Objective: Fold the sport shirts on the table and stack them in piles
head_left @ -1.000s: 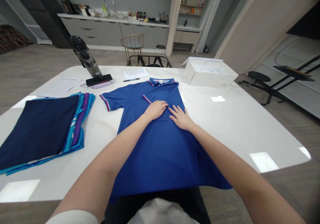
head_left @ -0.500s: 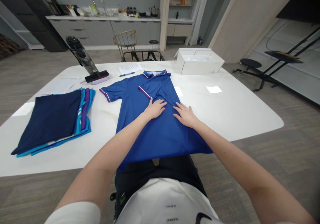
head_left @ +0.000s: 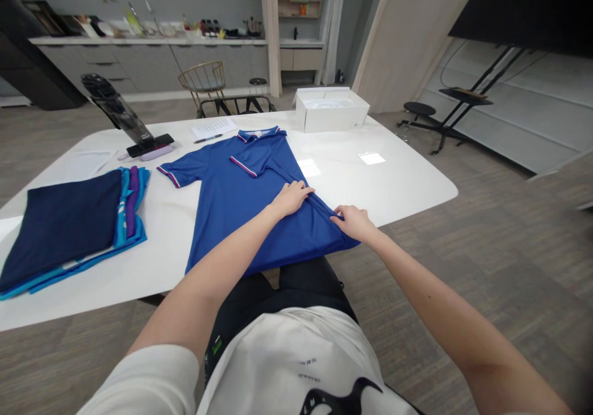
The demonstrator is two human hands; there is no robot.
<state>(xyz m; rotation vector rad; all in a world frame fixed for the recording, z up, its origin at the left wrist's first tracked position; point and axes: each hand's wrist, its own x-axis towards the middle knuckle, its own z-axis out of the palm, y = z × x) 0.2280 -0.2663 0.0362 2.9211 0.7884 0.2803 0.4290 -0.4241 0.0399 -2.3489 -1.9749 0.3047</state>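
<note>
A blue polo shirt [head_left: 231,199] with red-and-white trim lies on the table, collar away from me. One sleeve is folded inward across its chest, and the other sticks out to the left. My left hand [head_left: 291,198] is closed on the shirt's right side edge, fingers curled over the fabric. Lower along that same edge, my right hand [head_left: 356,223] pinches the cloth between thumb and fingers near the hem. The fabric between both hands is gathered into a narrow fold. The hem reaches the table's near edge, by my lap.
A stack of folded clothes [head_left: 69,217] sits on the white table [head_left: 407,180] at left. Behind it stand a handheld vacuum [head_left: 123,115], papers [head_left: 214,127] and a pen [head_left: 208,138]. An open white box [head_left: 331,111] is at the back right, with chairs [head_left: 204,81] beyond the table.
Both hands have moved from lying flat on the shirt to gripping its right edge. That edge is now lifted into a fold. My view has turned to the right.
</note>
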